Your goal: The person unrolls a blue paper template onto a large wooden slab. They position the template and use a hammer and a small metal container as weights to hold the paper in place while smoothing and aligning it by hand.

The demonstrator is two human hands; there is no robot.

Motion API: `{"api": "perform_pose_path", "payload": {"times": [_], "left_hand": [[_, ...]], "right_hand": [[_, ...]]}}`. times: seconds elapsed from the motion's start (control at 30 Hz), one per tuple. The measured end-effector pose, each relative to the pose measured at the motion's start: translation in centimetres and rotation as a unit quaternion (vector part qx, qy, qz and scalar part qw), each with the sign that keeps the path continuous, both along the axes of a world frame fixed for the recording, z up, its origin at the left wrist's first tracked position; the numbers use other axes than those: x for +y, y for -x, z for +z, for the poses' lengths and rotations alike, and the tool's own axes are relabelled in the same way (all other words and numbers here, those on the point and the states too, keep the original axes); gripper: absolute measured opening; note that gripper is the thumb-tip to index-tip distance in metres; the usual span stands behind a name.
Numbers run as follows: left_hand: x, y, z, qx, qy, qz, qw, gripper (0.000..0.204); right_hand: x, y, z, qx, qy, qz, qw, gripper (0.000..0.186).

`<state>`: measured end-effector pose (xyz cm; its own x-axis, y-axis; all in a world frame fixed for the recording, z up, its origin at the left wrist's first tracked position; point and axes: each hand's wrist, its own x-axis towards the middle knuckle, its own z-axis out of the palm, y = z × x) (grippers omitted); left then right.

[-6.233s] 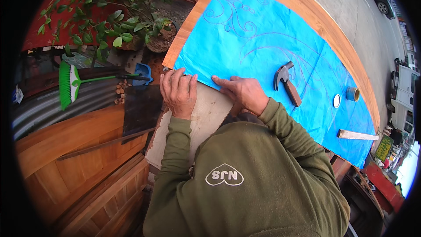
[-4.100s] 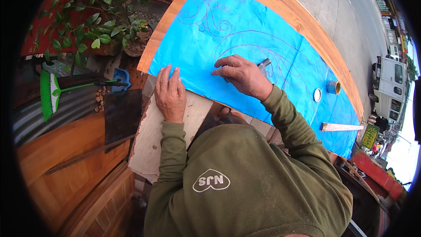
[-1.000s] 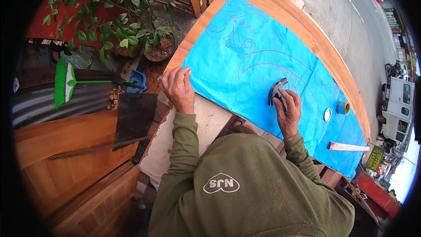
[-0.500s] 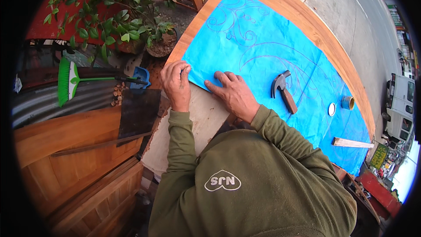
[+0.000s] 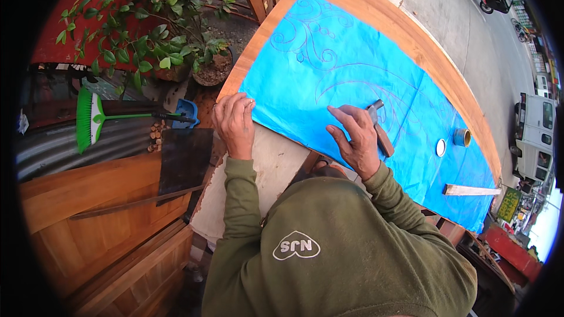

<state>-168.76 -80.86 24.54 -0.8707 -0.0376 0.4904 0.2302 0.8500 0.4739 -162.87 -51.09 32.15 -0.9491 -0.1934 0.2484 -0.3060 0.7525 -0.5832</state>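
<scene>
A bright blue sheet [image 5: 352, 70] with curling drawn outlines covers much of a wooden panel [image 5: 423, 41]. At the sheet's near left corner, my left hand [image 5: 234, 124] is closed, fingers bent together over the edge and pinching it. My right hand [image 5: 357, 144] hovers over the sheet's near side, fingers apart and holding nothing visible. Just right of it lies a claw hammer [image 5: 383, 139] with a wooden handle; the hand hides part of its head.
On the sheet's right part are a small open can [image 5: 462, 137], a round white lid [image 5: 440, 147] and a pale wood strip [image 5: 472, 190]. A potted plant [image 5: 214, 70], green broom [image 5: 88, 120] and wooden panelled pieces [image 5: 106, 199] occupy the left. Vehicles [image 5: 534, 135] stand beyond.
My right hand has lifted off the sheet's near edge and moved right to the hammer, its fingers spreading. My left hand stays at the corner, and the view has shifted slightly.
</scene>
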Motion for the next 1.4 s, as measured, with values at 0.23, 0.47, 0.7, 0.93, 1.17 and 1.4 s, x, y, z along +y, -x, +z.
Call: {"api": "perform_pose_path", "payload": {"times": [0.23, 0.47, 0.7, 0.93, 1.17, 1.4], "left_hand": [[-0.2, -0.2, -0.6, 0.004, -0.052, -0.002, 0.999, 0.009], [-0.6, -0.2, -0.2, -0.003, -0.073, -0.015, 0.997, 0.009], [-0.6, -0.3, -0.3, -0.005, -0.086, -0.012, 0.996, 0.009], [-0.5, -0.4, -0.4, -0.005, -0.109, -0.015, 0.994, 0.010], [-0.7, -0.4, -1.0, 0.004, -0.101, -0.012, 0.995, 0.013], [-0.6, -0.3, -1.3, 0.008, -0.105, -0.016, 0.994, 0.014]], "right_hand": [[8.0, -4.5, -1.6, -0.077, -0.100, -0.142, 0.982, 0.065], [8.8, -4.0, -0.5, -0.065, -0.114, -0.088, 0.987, 0.060], [2.3, -0.5, 4.1, -0.287, 0.347, -0.135, 0.882, 0.046], [-6.1, 3.7, 1.8, -0.013, 0.109, 0.121, 0.987, 0.037], [-8.6, 5.9, 0.6, -0.011, 0.017, 0.174, 0.984, 0.036], [-8.5, 4.8, -0.6, 0.021, 0.038, 0.165, 0.985, 0.042]]}}
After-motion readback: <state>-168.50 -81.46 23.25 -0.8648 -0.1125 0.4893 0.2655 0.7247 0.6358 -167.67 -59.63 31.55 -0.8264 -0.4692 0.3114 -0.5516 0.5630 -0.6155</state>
